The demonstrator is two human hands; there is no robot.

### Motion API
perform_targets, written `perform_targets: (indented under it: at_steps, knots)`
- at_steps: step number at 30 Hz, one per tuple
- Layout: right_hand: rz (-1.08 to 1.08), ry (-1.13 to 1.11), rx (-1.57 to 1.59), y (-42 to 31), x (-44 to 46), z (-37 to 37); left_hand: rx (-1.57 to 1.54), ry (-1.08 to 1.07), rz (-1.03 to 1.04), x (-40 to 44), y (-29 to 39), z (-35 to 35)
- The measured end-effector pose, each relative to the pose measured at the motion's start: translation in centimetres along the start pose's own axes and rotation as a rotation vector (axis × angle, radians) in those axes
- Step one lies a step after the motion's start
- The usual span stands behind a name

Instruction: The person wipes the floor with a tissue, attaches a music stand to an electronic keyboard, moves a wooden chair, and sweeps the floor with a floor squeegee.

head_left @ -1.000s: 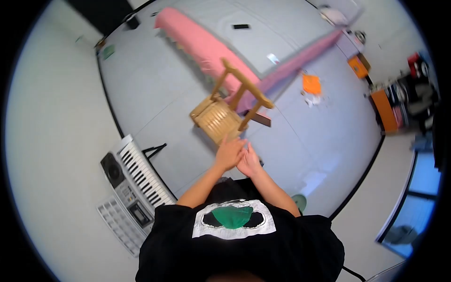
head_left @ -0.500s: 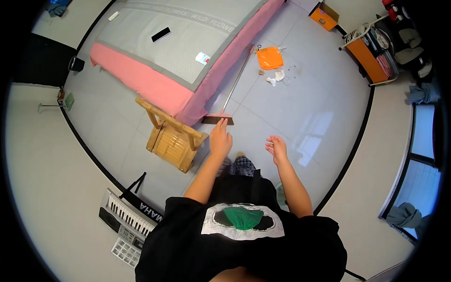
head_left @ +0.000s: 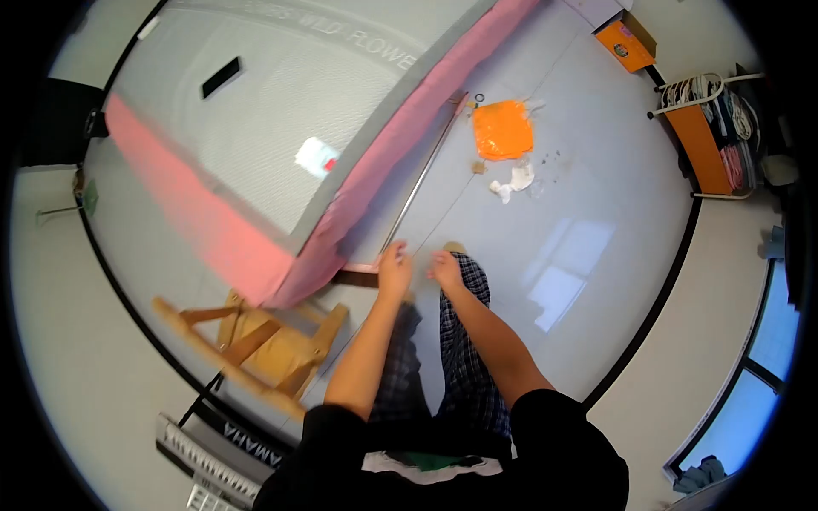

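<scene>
Head view: left hand (head_left: 394, 271) and right hand (head_left: 445, 271) near each other, both narrow and loosely half-curled, with nothing visible in either grasp. Beneath, checked trousers (head_left: 470, 311). Just beyond, at the left hand, the broom (head_left: 356, 278), lying on the floor with its handle along the side of the bed (head_left: 230, 255); cannot tell whether touching it.

Main risk, as judged: catching a foot on that handle, or knocking the wooden chair (head_left: 277, 349) because of the tight gap at the bed corner. Less likely, slipping on the crumpled tissue (head_left: 521, 177) by the orange bag (head_left: 504, 130) through a careless step.

Readable: "AMAHA" on a black strip (head_left: 250, 444) by the keyboard (head_left: 204, 460); farther off, "WILD FLOWE" on the bed cover. Not legible: print on the white packet (head_left: 313, 156) and the distant orange box (head_left: 626, 43).
</scene>
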State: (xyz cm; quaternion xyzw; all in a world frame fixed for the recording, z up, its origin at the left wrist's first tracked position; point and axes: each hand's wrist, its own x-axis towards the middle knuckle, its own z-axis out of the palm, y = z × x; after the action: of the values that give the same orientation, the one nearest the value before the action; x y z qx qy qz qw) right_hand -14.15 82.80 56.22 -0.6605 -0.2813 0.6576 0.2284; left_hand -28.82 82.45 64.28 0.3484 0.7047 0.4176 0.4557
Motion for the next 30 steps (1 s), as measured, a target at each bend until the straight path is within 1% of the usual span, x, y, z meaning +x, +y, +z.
perform_targets:
  at_steps: [2,3,4,5,6,7,8,9,10,12,13,14,16,18,20,21,22,23,24,26,27,28,29,30]
  knots:
    - [-0.017,0.016,-0.03,1.5,9.2,-0.4,0.136,0.062,-0.002,0.3,-8.0,2.7]
    - [-0.014,0.02,-0.045,2.1,12.8,-0.3,0.137,0.061,-0.002,1.1,-9.8,3.4]
    - [-0.009,0.017,-0.044,2.7,16.4,-0.3,0.256,0.077,0.119,1.7,-11.6,3.9]
    - [-0.021,0.105,-0.082,3.2,20.6,-0.4,0.374,0.097,0.24,3.1,-13.3,4.8]
    - [-0.03,0.188,-0.121,3.8,23.4,0.0,0.381,0.105,0.233,4.6,-14.0,5.0]
    - [-0.041,0.182,-0.124,4.3,26.3,0.4,0.324,0.105,0.16,7.4,-14.4,5.6]
    - [0.023,0.218,-0.2,4.7,29.2,1.1,0.265,0.101,0.095,9.9,-14.9,6.2]
    - [0.097,0.255,-0.274,5.2,31.4,1.8,0.405,0.098,0.163,11.3,-15.7,6.3]
    - [0.099,0.253,-0.278,5.7,33.4,2.3,0.404,0.1,0.159,12.0,-16.5,6.2]
    - [0.188,0.153,-0.301,5.8,36.6,3.9,0.524,0.075,0.18,13.5,-15.5,5.3]
    - [0.184,0.208,-0.407,3.6,35.1,5.0,0.55,0.077,0.19,14.2,-16.0,4.9]
    - [0.169,0.201,-0.409,3.7,35.5,5.6,0.548,0.093,0.198,14.9,-16.2,4.5]
    - [-0.065,0.388,-0.608,4.0,35.5,6.2,0.585,0.083,0.11,15.8,-16.5,4.0]
    - [-0.067,0.407,-0.637,5.4,37.3,6.3,0.588,0.085,0.107,16.2,-16.6,4.3]
    - [-0.107,0.364,-0.591,5.8,37.5,6.7,0.571,0.119,0.098,15.9,-15.7,5.1]
    - [-0.091,0.364,-0.6,5.5,36.1,6.7,0.57,0.109,0.083,15.2,-14.9,5.4]
    - [-0.101,0.414,-0.548,5.0,34.6,6.9,0.543,0.139,0.104,14.8,-14.2,5.9]
    - [-0.114,0.468,-0.496,3.5,32.4,7.1,0.515,0.169,0.128,14.3,-13.6,6.1]
    - [-0.104,0.473,-0.502,1.8,29.9,7.0,0.511,0.16,0.12,14.0,-12.8,6.3]
    - [-0.306,0.432,-0.396,-1.2,24.5,6.6,0.443,0.295,0.109,13.3,-11.7,7.0]
    - [-0.46,0.419,-0.352,-1.8,22.2,6.2,0.441,0.284,0.109,12.5,-11.9,7.5]
    - [-0.43,0.383,-0.361,-3.4,19.0,5.6,0.382,0.272,0.102,11.3,-12.5,8.0]
    - [-0.405,0.346,-0.37,-5.4,15.4,5.0,0.322,0.263,0.099,9.9,-11.4,8.1]
    - [-0.385,0.302,-0.404,-7.0,12.0,4.2,0.318,0.259,0.109,7.8,-8.8,7.8]
